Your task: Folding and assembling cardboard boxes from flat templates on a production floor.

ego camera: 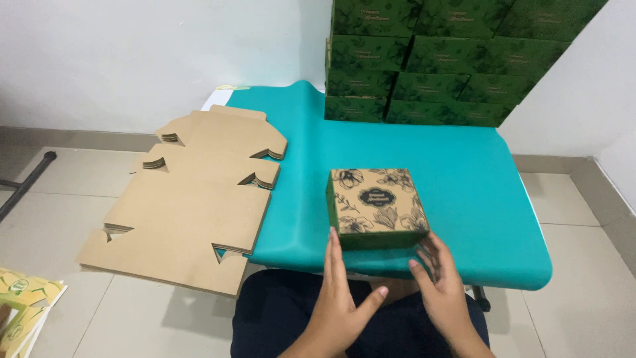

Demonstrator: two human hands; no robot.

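A small square cardboard box (377, 207) with dark green sides and a tan lid printed with black flowers sits closed near the front edge of the teal-covered counter (464, 199), a little right of the counter's middle. Both hands are at its near side with no grip closed on anything. The left hand (341, 298) is flat and open, fingers straight and pointing up toward the box's front left corner, fingertips just touching or just short of it; which of the two cannot be told. The right hand (440, 285) is likewise open, fingers loosely spread, fingertips at the box's front right corner by the counter's edge. The box lies directly ahead of both palms, between and beyond the fingertips, not lifted. On the counter's left side, overhanging the edge, lies a fanned pile of flat brown cardboard box blanks (192, 205) with cut notches. At the back of the counter, against the white wall, stands a stack of dark green closed boxes (437, 59) in several rows. On the tiled floor at lower left lie some yellow-green printed sheets (23, 301).
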